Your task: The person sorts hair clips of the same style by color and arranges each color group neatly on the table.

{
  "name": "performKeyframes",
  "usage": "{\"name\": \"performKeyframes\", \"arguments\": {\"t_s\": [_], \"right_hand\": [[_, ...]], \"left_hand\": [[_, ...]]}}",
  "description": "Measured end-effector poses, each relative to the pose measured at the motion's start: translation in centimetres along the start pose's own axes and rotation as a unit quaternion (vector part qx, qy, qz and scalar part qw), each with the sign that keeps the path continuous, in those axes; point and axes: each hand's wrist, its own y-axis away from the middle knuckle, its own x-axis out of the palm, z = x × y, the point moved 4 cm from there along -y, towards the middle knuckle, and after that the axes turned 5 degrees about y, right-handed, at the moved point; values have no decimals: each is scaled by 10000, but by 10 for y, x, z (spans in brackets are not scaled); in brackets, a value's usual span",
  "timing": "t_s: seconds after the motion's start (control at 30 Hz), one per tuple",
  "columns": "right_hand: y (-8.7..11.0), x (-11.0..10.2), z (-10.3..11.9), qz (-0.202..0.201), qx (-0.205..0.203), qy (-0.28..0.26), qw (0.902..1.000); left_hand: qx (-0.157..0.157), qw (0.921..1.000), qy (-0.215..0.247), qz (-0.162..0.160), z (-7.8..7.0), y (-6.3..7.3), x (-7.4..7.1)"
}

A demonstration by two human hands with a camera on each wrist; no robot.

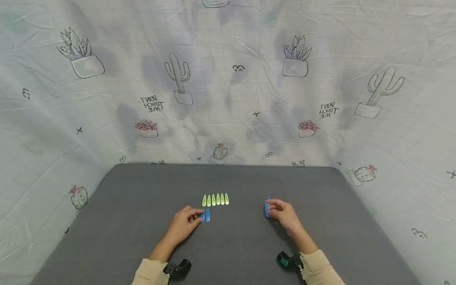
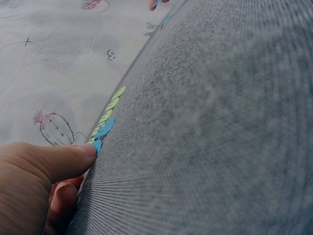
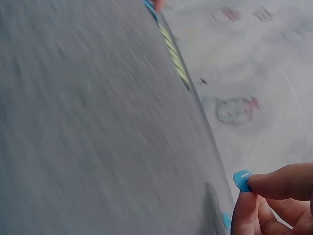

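Note:
Several green snap hair clips [image 1: 218,199] lie side by side in a row on the grey table. Just below the row's left end are two blue snap hair clips [image 1: 208,215]. My left hand [image 1: 186,222] pinches the leftmost blue clip [image 2: 98,146] by its edge, thumb on one side, at the table surface. Off to the right, my right hand [image 1: 285,215] pinches another blue hair clip [image 3: 241,180] between thumb and index finger, raised over the table. One more blue clip [image 3: 226,220] lies beneath that hand, partly hidden by the fingers.
The grey table [image 1: 235,253] ends at a white cloth backdrop [image 1: 228,91] printed with cacti, which also hangs along both sides. Black devices [image 1: 178,269] are strapped to both wrists below beige sleeves [image 1: 151,272].

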Motion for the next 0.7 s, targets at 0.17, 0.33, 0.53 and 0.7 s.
{"name": "performKeyframes", "arguments": {"t_s": [0.17,0.33,0.53,0.7], "right_hand": [[-1,24,8,431,-239,82,9988],[-3,45,16,640,-425,86,9970],[-4,68,27,737,-582,53,9956],[3,83,52,900,-843,34,9924]], "left_hand": [[-5,10000,-1,4,1,-1,0],[-31,10000,-4,19,1,0,-1],[-57,10000,-35,43,0,0,-1],[-78,9999,-21,59,-1,0,-1]]}}
